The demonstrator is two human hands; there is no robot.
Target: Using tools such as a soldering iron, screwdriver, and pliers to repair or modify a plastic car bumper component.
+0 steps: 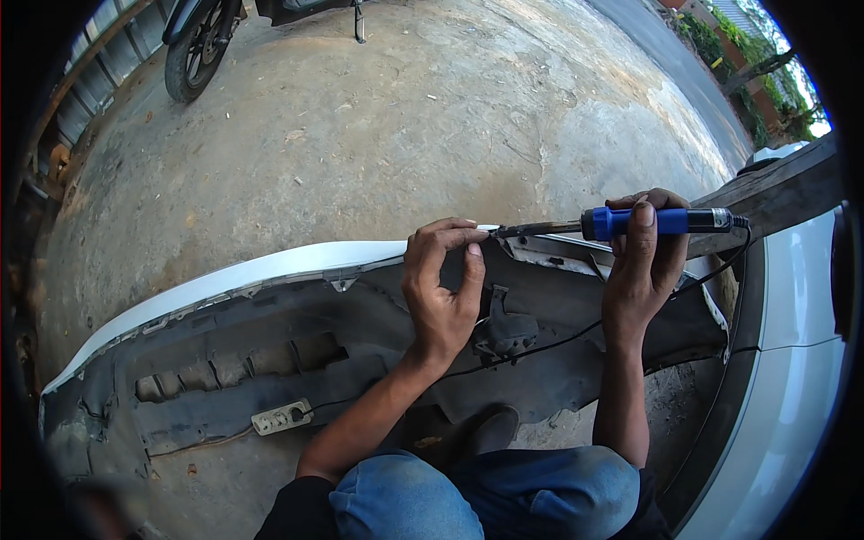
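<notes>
A car bumper [261, 270] with a white outer skin lies before me, its dark inner side facing up. My right hand [643, 256] is closed around the blue handle of a soldering iron [596, 224], held level along the far edge. The iron's dark metal tip points left and meets the bumper rim beside my left fingertips. My left hand [443, 288] bends over that rim, thumb and forefinger drawn together. Whatever lies between those fingers is too small to make out. Below them, a black bracket-like part [506, 333] sits on the inner side.
From the iron, a black cord [540, 354] crosses the bumper to a white power strip [281, 417] at lower left. A white car body [792, 306] and a wooden beam [778, 193] stand to the right. Far left, a motorcycle [200, 54] is parked on the concrete.
</notes>
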